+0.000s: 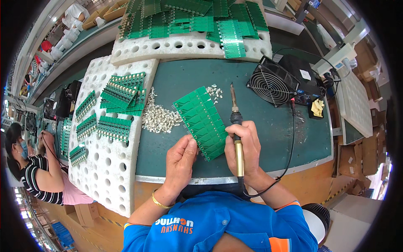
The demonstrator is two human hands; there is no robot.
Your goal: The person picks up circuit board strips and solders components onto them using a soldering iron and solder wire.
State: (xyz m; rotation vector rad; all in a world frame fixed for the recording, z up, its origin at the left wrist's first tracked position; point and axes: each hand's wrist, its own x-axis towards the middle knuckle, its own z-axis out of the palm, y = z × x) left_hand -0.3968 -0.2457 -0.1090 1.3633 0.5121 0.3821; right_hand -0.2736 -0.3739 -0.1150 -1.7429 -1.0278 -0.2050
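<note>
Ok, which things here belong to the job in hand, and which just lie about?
Seem to belong:
green board in the left fingers
soldering iron in the right fingers
small loose parts
other boards

Seem just lying about:
cardboard boxes at right
foam slab at far right

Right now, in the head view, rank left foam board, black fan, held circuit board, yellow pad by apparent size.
1. Left foam board
2. Held circuit board and black fan: too alike to rank
3. Yellow pad
</note>
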